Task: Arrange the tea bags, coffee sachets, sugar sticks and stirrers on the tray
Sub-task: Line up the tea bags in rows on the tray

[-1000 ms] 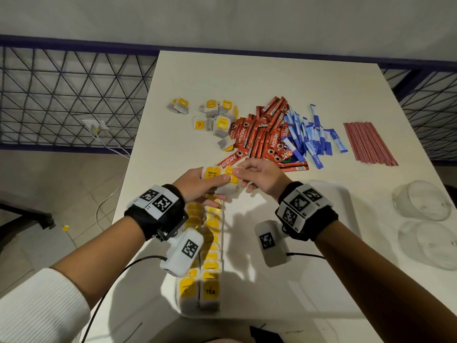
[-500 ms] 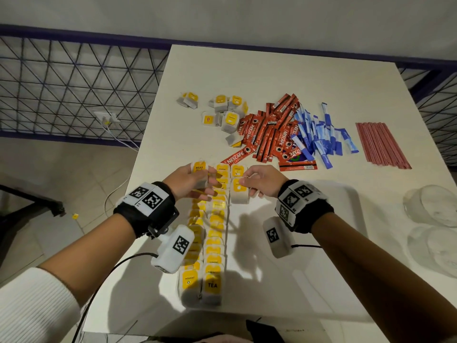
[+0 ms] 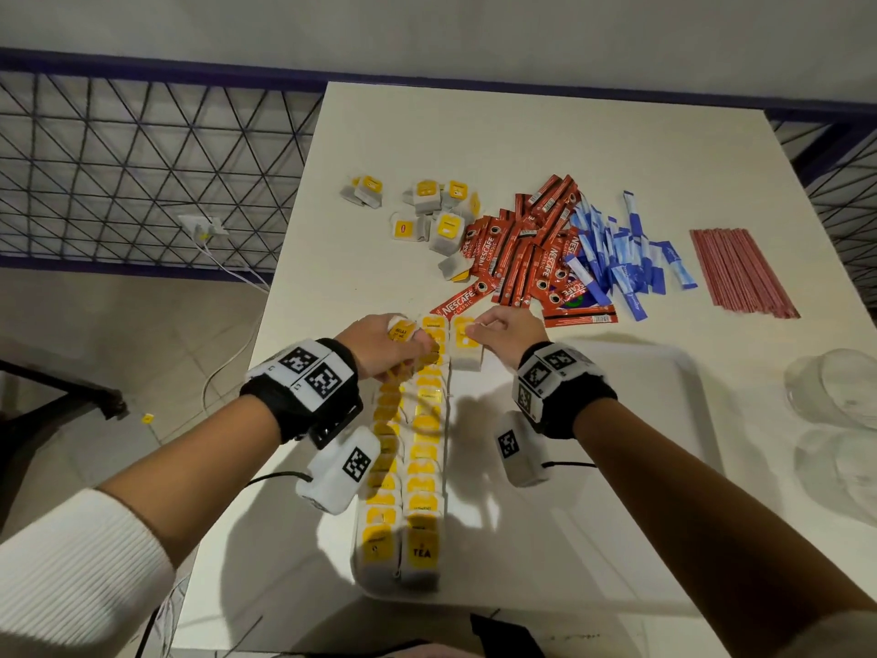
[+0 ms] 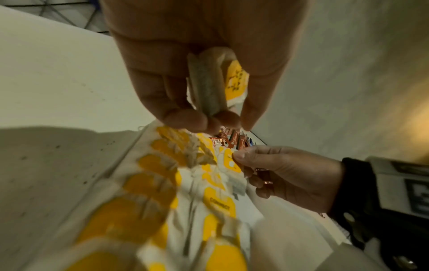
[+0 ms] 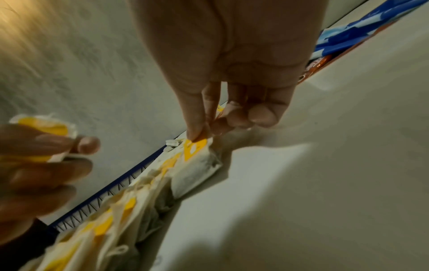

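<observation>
Two rows of yellow-tagged tea bags [image 3: 420, 463] run along the left side of the white tray [image 3: 617, 491]. My left hand [image 3: 379, 346] grips one tea bag [image 4: 211, 86] above the far end of the left row. My right hand [image 3: 503, 332] pinches the yellow tag of another tea bag [image 3: 466, 349] that lies at the far end, just right of the rows [image 5: 197, 165]. Beyond the tray lie loose tea bags [image 3: 429, 211], red coffee sachets [image 3: 522, 249], blue sugar sticks [image 3: 617, 254] and red stirrers [image 3: 740, 273].
Two clear glass vessels [image 3: 835, 401] stand at the right edge of the table [image 3: 522, 130]. A dark metal railing [image 3: 142, 173] runs behind and left of the table. The tray's middle and right part hold nothing.
Both hands have gone from holding a tea bag together above the tray to working apart. The right hand has lowered its tea bag beside the far end of the rows.
</observation>
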A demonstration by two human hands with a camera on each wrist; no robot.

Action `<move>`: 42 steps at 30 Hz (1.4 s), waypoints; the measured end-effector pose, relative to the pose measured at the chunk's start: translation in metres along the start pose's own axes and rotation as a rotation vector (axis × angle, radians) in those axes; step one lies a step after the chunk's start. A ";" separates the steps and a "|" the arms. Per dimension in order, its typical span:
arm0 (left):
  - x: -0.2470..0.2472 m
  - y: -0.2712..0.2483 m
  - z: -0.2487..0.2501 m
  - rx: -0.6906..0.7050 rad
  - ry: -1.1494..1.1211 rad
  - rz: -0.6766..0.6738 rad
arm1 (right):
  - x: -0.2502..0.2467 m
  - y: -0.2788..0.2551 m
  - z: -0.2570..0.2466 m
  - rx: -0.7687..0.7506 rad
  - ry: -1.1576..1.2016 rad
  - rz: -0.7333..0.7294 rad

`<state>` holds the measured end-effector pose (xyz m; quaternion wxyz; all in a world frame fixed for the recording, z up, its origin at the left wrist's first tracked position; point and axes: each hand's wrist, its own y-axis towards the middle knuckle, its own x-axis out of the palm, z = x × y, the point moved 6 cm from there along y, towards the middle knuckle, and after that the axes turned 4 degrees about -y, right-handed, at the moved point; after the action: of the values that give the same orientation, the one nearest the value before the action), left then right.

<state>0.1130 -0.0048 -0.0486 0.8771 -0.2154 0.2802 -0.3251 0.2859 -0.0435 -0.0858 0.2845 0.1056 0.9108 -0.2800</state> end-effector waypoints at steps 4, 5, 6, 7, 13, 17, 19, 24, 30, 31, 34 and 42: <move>-0.004 0.016 0.023 0.042 0.301 0.085 | 0.000 0.000 0.000 0.021 -0.016 0.030; -0.004 0.021 0.028 0.042 0.331 0.094 | 0.000 -0.001 0.001 0.037 0.007 0.025; -0.005 0.026 0.033 0.038 0.347 0.097 | 0.000 -0.002 0.003 0.050 0.031 0.019; -0.005 0.031 0.036 0.032 0.364 0.096 | -0.001 -0.004 0.004 0.054 0.051 0.013; 0.002 0.055 0.046 0.017 0.553 0.038 | -0.001 -0.017 0.005 0.010 0.053 -0.072; 0.008 0.069 0.042 0.000 0.640 0.015 | 0.005 -0.016 0.004 -0.037 0.026 -0.104; 0.011 0.075 0.039 0.000 0.653 0.001 | 0.006 -0.015 0.004 -0.039 0.037 -0.094; 0.014 0.080 0.037 0.023 0.690 -0.001 | 0.007 -0.013 0.004 -0.044 0.087 -0.072; 0.015 0.082 0.040 0.026 0.741 0.021 | 0.008 -0.011 0.002 -0.074 0.026 -0.077; 0.015 0.082 0.040 0.019 0.730 0.027 | 0.008 -0.012 0.002 -0.085 0.005 -0.078; 0.012 0.077 0.043 0.010 0.686 0.046 | 0.006 -0.013 0.001 -0.111 -0.064 -0.093; 0.011 0.053 0.040 -0.002 0.032 -0.169 | -0.021 -0.018 -0.016 -0.252 0.053 -0.002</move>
<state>0.1689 0.0322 -0.0516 0.8417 -0.2339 0.2754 -0.4013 0.2893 -0.0499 -0.0549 0.2710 0.0757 0.9461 -0.1604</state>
